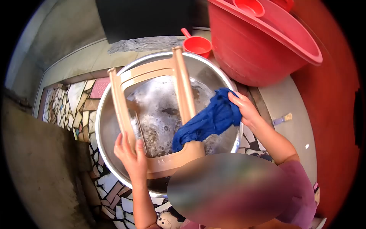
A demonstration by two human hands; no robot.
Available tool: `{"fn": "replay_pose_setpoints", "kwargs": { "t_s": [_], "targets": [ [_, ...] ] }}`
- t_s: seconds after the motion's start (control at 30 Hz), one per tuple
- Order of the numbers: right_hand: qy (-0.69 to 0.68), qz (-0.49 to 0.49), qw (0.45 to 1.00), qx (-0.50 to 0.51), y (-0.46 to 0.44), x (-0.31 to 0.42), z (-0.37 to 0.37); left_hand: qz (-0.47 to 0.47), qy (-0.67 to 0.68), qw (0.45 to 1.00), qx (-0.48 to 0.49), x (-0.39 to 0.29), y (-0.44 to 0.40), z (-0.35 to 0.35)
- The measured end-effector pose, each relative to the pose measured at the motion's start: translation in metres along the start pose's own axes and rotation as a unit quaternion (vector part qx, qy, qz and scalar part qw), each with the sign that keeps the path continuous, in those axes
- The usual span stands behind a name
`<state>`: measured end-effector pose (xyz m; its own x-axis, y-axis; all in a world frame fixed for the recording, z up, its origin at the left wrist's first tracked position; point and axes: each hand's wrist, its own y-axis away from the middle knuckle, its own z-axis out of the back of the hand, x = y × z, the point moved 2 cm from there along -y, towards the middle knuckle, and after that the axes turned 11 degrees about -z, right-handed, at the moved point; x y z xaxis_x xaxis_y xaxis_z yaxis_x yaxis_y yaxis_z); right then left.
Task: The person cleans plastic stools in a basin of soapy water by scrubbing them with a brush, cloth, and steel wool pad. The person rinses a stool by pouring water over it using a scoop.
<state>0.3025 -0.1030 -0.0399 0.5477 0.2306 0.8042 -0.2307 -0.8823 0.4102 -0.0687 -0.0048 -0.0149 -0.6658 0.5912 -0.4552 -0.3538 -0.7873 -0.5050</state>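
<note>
A beige plastic stool (182,89) rests tilted in a large round metal basin (100,126), its leg ends reaching past the far rim. Foamy, murky water (158,110) fills the bottom. On the near left side, my left hand (131,154) grips the stool's frame, thumb on top and fingers around the outer edge. Bunched between the fingers of my right hand (246,108) is one end of a wet blue cloth (209,118). The cloth's other end drapes over the stool's near right corner. A blurred patch covers the area below the basin.
A big red tub (251,57) stands at the back right, with a red dipper (249,7) at its rim. Another red dipper (197,45) sits behind the basin. A brush (282,118) lies on the right ledge. Mosaic tile (76,95) covers the floor.
</note>
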Motion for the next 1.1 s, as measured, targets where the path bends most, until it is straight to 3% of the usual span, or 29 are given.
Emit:
{"fn": "replay_pose_setpoints", "kwargs": {
  "t_s": [0.07,0.17,0.2,0.23,0.27,0.33,0.4,0.43,0.5,0.57,0.6,0.63,0.67,0.7,0.77,0.83,0.9,0.93,1.03,1.1],
  "targets": [
    [-0.071,-0.018,0.996,-0.054,-0.011,-0.005,0.01,-0.049,0.047,0.994,0.084,-0.034,-0.007,-0.017],
    [-0.108,0.011,0.99,-0.084,-0.057,-0.04,0.042,0.011,0.162,0.952,0.259,-0.036,-0.007,-0.07],
    [-0.128,0.023,0.988,-0.081,-0.077,-0.054,0.053,0.071,0.232,0.928,0.282,-0.036,-0.01,-0.085],
    [-0.112,0.024,0.974,-0.198,-0.102,-0.073,0.066,0.141,0.288,0.897,0.305,-0.04,-0.014,-0.099],
    [-0.12,0.035,0.975,-0.183,-0.125,-0.091,0.081,0.133,0.298,0.899,0.291,-0.049,-0.019,-0.11],
    [0.0,0.053,0.954,-0.294,-0.132,-0.104,0.089,0.171,0.26,0.9,0.307,-0.063,-0.031,-0.129],
    [0.021,0.049,0.957,-0.284,-0.123,-0.113,0.081,0.216,0.259,0.88,0.335,-0.085,-0.039,-0.144],
    [0.068,-0.02,0.974,-0.214,-0.127,-0.121,0.082,0.216,0.252,0.877,0.346,-0.088,-0.039,-0.152],
    [0.261,-0.013,0.958,-0.119,-0.131,-0.127,0.077,0.14,0.224,0.929,0.259,-0.088,-0.041,-0.168],
    [0.378,0.073,0.921,-0.06,-0.113,-0.113,0.071,0.151,0.172,0.945,0.233,-0.093,-0.042,-0.174],
    [0.417,0.059,0.907,0.004,-0.1,-0.095,0.074,0.083,0.143,0.958,0.233,-0.09,-0.043,-0.177],
    [0.42,0.108,0.9,0.042,-0.084,-0.077,0.084,0.019,0.109,0.967,0.231,-0.087,-0.041,-0.175],
    [0.386,0.141,0.911,0.042,-0.069,-0.059,0.1,0.068,0.08,0.96,0.259,-0.102,-0.045,-0.166],
    [0.362,0.173,0.916,-0.018,-0.053,-0.046,0.126,0.08,0.063,0.961,0.258,-0.099,-0.048,-0.16],
    [0.354,0.192,0.881,-0.249,-0.025,-0.038,0.203,0.082,0.115,0.955,0.26,-0.093,-0.051,-0.146],
    [0.433,0.147,0.733,-0.504,0.015,-0.048,0.297,0.122,0.127,0.949,0.26,-0.083,-0.053,-0.127],
    [0.533,0.051,0.558,-0.634,0.071,-0.063,0.368,0.151,0.132,0.936,0.288,-0.066,-0.051,-0.108],
    [0.529,-0.041,0.519,-0.671,0.092,-0.071,0.395,0.127,0.128,0.937,0.3,-0.05,-0.05,-0.102],
    [0.388,-0.204,0.561,-0.703,0.117,-0.104,0.456,0.106,0.098,0.924,0.354,-0.052,-0.054,-0.087],
    [0.405,-0.225,0.542,-0.7,0.105,-0.127,0.485,0.072,0.087,0.918,0.381,-0.047,-0.055,-0.083]
  ]
}}
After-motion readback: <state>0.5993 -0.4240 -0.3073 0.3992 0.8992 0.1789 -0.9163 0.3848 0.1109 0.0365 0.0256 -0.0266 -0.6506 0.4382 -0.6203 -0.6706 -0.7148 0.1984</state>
